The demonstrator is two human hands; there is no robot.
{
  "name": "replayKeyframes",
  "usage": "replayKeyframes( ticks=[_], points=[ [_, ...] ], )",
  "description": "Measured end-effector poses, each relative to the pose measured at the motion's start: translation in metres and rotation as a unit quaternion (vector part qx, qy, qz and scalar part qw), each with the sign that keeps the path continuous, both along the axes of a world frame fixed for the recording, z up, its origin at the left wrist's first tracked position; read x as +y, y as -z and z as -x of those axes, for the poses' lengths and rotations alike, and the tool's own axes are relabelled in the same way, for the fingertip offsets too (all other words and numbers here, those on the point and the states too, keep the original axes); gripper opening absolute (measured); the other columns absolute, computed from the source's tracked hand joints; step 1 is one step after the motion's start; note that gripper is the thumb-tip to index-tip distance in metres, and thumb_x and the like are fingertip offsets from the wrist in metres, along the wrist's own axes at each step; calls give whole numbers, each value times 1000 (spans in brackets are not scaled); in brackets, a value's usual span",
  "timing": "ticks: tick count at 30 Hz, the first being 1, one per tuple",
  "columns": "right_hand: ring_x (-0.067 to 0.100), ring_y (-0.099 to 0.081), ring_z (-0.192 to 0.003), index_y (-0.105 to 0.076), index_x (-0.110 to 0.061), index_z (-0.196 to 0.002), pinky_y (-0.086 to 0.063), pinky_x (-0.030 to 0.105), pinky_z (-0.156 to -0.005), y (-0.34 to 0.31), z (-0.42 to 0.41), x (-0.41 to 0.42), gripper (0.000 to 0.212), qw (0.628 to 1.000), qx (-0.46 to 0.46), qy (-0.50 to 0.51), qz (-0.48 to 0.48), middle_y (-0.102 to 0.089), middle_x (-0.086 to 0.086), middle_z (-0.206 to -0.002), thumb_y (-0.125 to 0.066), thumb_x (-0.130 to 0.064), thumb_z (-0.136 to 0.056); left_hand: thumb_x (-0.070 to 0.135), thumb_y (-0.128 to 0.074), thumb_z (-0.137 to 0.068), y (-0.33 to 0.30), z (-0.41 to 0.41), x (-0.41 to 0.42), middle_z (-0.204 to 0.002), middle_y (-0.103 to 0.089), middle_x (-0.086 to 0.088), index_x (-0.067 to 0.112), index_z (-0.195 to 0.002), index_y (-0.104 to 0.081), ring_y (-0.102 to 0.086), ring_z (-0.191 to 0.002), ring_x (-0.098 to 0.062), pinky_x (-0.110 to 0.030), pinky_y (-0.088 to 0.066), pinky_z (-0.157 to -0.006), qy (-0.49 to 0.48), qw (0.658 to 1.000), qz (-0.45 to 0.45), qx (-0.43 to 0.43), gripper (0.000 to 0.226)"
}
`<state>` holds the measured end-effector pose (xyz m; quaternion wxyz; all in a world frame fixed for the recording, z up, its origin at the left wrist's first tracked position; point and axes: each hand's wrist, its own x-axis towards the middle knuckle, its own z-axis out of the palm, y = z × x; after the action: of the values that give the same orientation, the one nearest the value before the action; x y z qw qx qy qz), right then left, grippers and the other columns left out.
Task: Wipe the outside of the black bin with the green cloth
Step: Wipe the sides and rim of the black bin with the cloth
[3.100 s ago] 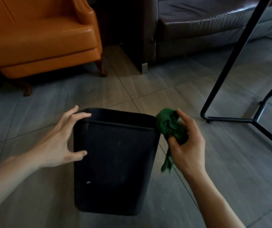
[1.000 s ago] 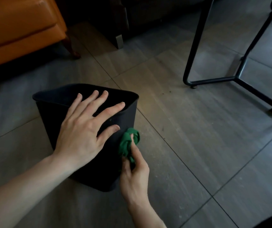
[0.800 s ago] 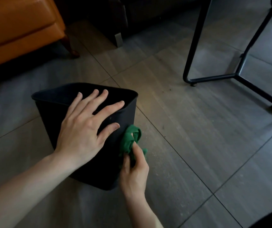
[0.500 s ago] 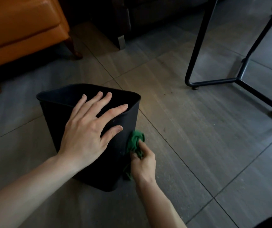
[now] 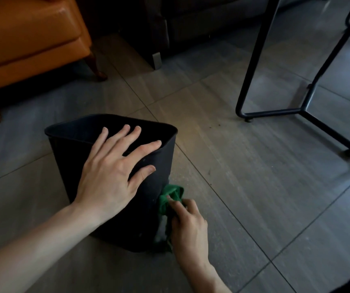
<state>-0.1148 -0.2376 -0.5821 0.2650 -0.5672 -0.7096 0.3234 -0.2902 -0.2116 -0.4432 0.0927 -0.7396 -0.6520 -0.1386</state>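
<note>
The black bin [image 5: 114,182] stood on the tiled floor [image 5: 254,187], steadied by the left hand [image 5: 110,176] laid flat with straight fingers; the right hand [image 5: 188,225], clutching the green cloth [image 5: 170,195], had slid down the bin's right corner, nearing its base.

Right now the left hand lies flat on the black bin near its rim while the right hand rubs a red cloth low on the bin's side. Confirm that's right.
Not quite: the cloth is green, not red, as the head view shows. The rest holds: the left hand lies flat on the black bin near its rim, and the right hand holds the cloth low against the bin's side.
</note>
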Motion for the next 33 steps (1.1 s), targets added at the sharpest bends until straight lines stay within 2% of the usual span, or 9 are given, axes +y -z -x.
replayKeyframes(
  ticks=[2,8,10,13,16,19,24,29,33],
  points=[
    [25,-66,-85,-71,-36,-121,-49,34,-67,-5,-5,4,43,990,-66,-23,-123,-68,3,-112,-72,-14,-84,44,-57,-98,-1,1,-2,-155,-53,-9,32,-144,-61,-41,-150,-29,-54,-23,-125,1,1000,-1,-6,47],
    [27,-67,-96,-72,-37,-105,-44,58,-95,-18,-8,9,24,947,-45,-9,-319,-73,3,-115,-55,-23,-98,45,-57,-98,3,8,-8,-154,-54,-3,34,-141,-61,-39,-151,-24,-53,-19,-127,13,1000,-11,-25,45],
    [29,-66,-97,-73,-34,-105,-47,55,-94,-28,-5,12,26,945,-7,-17,-325,-72,4,-116,-49,-22,-105,45,-58,-98,3,14,-10,-153,-55,-1,34,-140,-62,-40,-151,-22,-53,-17,-127,14,999,-20,-35,44],
    [27,-61,-97,-74,-27,-112,-51,37,-75,-44,1,23,25,952,84,9,-294,-69,3,-118,-57,-14,-100,44,-60,-97,-1,26,-12,-149,-58,3,34,-136,-63,-44,-148,-21,-53,-14,-128,-2,997,-40,-68,40],
    [23,-60,-95,-72,-20,-121,-49,27,-73,-51,7,34,51,953,122,59,-270,-67,0,-113,-60,12,-83,43,-61,-95,-7,34,-12,-144,-61,8,31,-129,-68,-49,-143,-17,-54,-14,-128,-36,991,-52,-115,36],
    [24,-60,-92,-73,-14,-120,-49,28,-72,-54,11,39,59,954,105,37,-277,-68,1,-110,-66,22,-74,41,-62,-93,-12,33,-14,-136,-64,12,28,-121,-72,-54,-137,-14,-53,-17,-127,-58,985,-61,-148,32],
    [26,-61,-94,-76,-13,-110,-54,37,-65,-52,18,39,36,953,92,-5,-287,-69,3,-111,-73,12,-84,29,-65,-93,-20,31,-18,-124,-71,12,22,-108,-75,-58,-133,-12,-54,-22,-125,-70,974,-76,-203,19],
    [31,-62,-103,-77,-12,-107,-55,39,-80,-64,19,35,28,931,115,-53,-342,-70,8,-117,-51,-4,-103,28,-66,-96,-34,55,-18,-121,-75,14,24,-109,-75,-61,-131,-7,-49,-34,-121,-53,934,-78,-345,16],
    [33,-62,-114,-74,-21,-115,-46,55,-103,-85,26,37,26,911,117,-104,-381,-71,4,-121,-50,-15,-108,23,-66,-93,-39,82,-15,-119,-77,11,29,-103,-74,-68,-124,-14,-29,-51,-107,-47,865,-76,-494,14]
  ],
)
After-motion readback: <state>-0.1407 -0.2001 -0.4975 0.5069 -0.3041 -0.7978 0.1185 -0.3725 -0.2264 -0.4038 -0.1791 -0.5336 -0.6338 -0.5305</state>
